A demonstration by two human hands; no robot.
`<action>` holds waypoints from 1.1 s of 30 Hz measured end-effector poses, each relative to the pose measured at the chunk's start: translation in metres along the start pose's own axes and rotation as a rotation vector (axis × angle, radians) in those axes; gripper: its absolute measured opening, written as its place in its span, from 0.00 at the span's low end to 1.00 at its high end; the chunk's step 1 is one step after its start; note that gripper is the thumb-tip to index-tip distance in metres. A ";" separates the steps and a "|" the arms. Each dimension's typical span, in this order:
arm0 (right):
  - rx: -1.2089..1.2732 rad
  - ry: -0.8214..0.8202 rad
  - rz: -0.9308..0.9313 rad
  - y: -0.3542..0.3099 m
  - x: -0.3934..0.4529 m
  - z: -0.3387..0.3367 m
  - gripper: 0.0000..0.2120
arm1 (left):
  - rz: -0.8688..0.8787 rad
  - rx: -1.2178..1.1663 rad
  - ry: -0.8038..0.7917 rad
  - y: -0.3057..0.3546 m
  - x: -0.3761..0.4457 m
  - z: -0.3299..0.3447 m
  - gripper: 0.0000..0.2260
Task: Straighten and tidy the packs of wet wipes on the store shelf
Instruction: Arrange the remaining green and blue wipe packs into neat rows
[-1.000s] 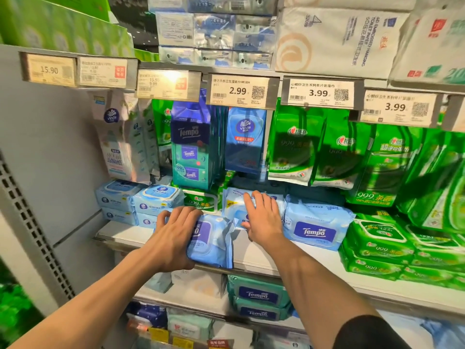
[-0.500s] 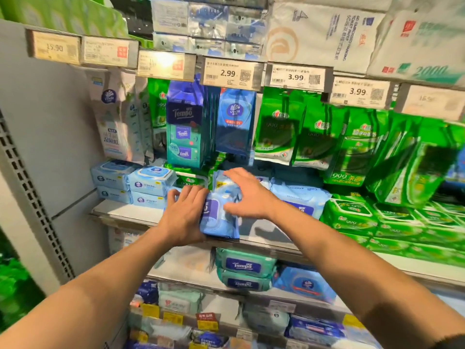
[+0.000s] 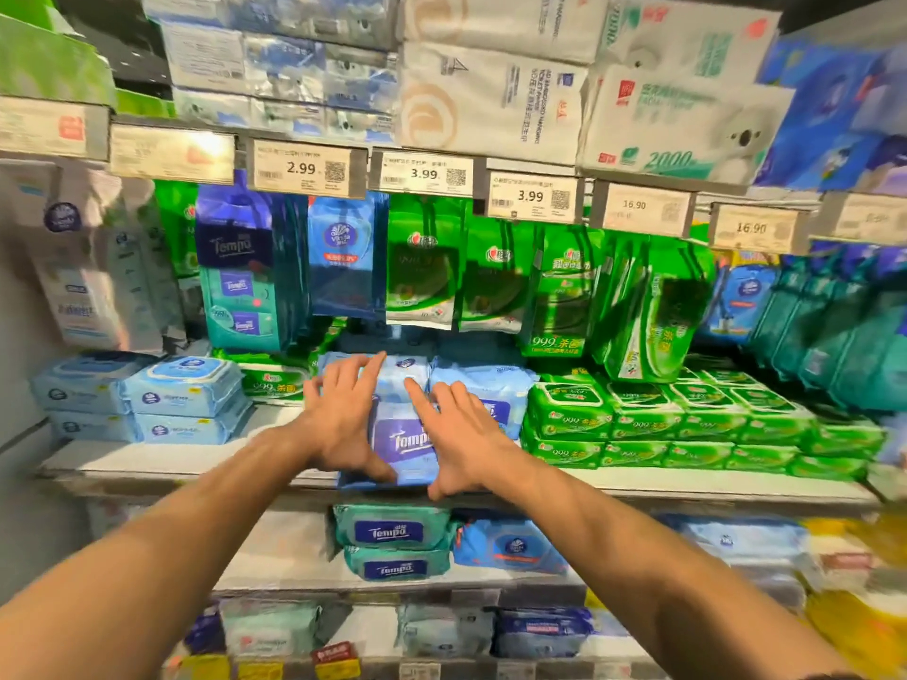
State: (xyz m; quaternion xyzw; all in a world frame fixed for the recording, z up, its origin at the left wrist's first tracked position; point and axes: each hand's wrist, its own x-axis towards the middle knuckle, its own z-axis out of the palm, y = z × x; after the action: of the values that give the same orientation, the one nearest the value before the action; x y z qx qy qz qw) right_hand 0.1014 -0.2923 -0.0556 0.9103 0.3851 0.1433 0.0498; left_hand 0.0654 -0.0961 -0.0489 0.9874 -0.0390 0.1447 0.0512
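Head view: Tempo pack (image 3: 402, 441), sideways a second ago, now faces front at frame centre on the shelf (image 3: 172, 458) edge. Left hand (image 3: 343, 419) and right hand (image 3: 461, 434) flank it, fingers straight, pressing, not clenched. Squaring looks nearly done.

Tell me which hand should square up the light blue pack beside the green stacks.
Right. The right hand already lies nearest that light blue pack; the left hand sits on the Tempo pack's far side.
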 end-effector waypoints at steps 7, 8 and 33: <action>-0.108 0.128 0.045 0.026 -0.019 0.006 0.46 | -0.245 0.033 -0.083 -0.071 -0.021 0.001 0.55; -0.106 0.134 0.090 0.029 -0.020 0.008 0.47 | -0.271 0.043 -0.094 -0.075 -0.025 0.005 0.54; -0.052 -0.049 0.212 0.022 -0.017 0.030 0.42 | -0.078 -0.079 -0.165 -0.031 -0.010 0.035 0.36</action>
State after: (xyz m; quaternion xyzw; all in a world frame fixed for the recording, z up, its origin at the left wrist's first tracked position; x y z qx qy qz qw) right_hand 0.1140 -0.3188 -0.0839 0.9476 0.2816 0.1354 0.0673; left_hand 0.0687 -0.0691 -0.0874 0.9939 -0.0103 0.0593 0.0921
